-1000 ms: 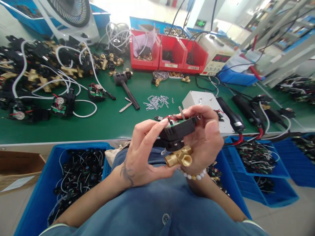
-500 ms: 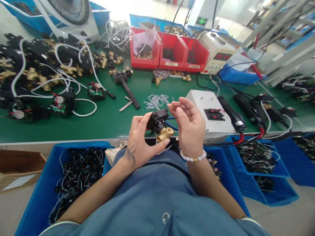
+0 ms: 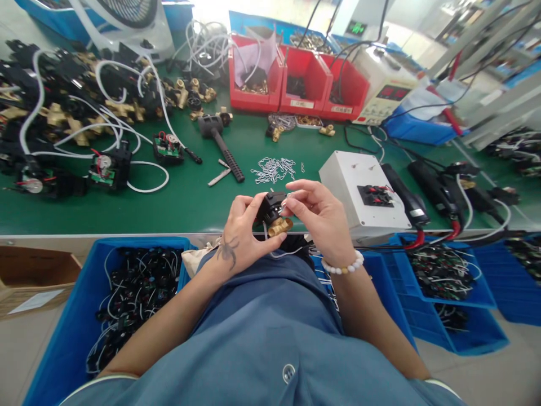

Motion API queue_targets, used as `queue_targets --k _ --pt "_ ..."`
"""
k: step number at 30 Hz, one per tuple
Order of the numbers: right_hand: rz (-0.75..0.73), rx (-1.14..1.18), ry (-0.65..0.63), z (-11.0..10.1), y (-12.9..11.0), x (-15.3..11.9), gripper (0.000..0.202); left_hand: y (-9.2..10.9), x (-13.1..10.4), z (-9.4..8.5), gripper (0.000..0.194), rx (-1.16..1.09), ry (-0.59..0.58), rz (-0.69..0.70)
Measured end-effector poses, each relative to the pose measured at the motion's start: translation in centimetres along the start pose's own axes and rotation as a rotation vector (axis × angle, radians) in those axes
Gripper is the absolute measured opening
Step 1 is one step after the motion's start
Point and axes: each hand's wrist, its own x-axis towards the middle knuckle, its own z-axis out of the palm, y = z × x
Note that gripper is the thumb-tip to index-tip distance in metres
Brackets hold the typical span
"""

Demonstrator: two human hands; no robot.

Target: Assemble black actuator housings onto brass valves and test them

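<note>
My left hand (image 3: 247, 228) is closed around a motorised valve, which has a black housing (image 3: 270, 207) and a brass body (image 3: 280, 226). It holds the valve just over the bench's front edge. At the valve's right side, my right hand (image 3: 323, 217) pinches thumb and forefinger together. A bit of silver wire shows at those fingertips, looking like a small wire clip (image 3: 285, 206); most of it is hidden. Beyond the hands, a pile of silver wire clips (image 3: 274, 170) lies on the green bench (image 3: 186, 208), with a single clip (image 3: 302, 167) apart on its right.
A black mallet (image 3: 222, 146) lies left of the clips. Valves with white cables (image 3: 105, 166) crowd the left. Red bins (image 3: 256, 100) stand behind. To the right are a white switch box (image 3: 359, 194) and black electric screwdrivers (image 3: 406, 194). Blue crates (image 3: 99, 265) sit below.
My right hand has come left and down against the valve, its fingers now pinched beside the housing. The valve has turned slightly in my left hand. The view has shifted a little.
</note>
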Motion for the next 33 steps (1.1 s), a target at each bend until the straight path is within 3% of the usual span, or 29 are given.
queue_targets --k 7,12,17,23,28,31,33 --pt "-0.072 -0.23 0.03 0.6 0.6 0.1 0.006 -0.2 0.4 -0.3 0.076 -0.009 -0.058 0.003" --pt "-0.194 -0.377 0.044 0.7 0.6 0.0 0.008 -0.2 0.4 -0.3 0.077 -0.011 -0.058 0.009" --pt "-0.177 -0.391 -0.02 0.3 0.1 0.3 0.009 -0.3 0.4 -0.4 0.076 -0.012 -0.074 0.005" --pt "-0.336 -0.544 -0.075 0.3 -0.3 0.5 0.016 -0.4 0.5 -0.4 0.074 -0.02 -0.065 0.045" --pt "-0.314 -0.533 -0.087 0.7 -0.6 0.2 0.017 -0.4 0.4 -0.5 0.073 -0.029 -0.062 0.052" --pt "-0.27 -0.494 -0.089 -0.2 -0.3 0.5 0.013 -0.4 0.5 -0.6 0.073 -0.05 -0.062 0.037" --pt "-0.237 -0.517 -0.003 -1.5 0.6 1.0 0.029 -0.5 0.6 -0.6 0.074 -0.068 -0.063 0.027"
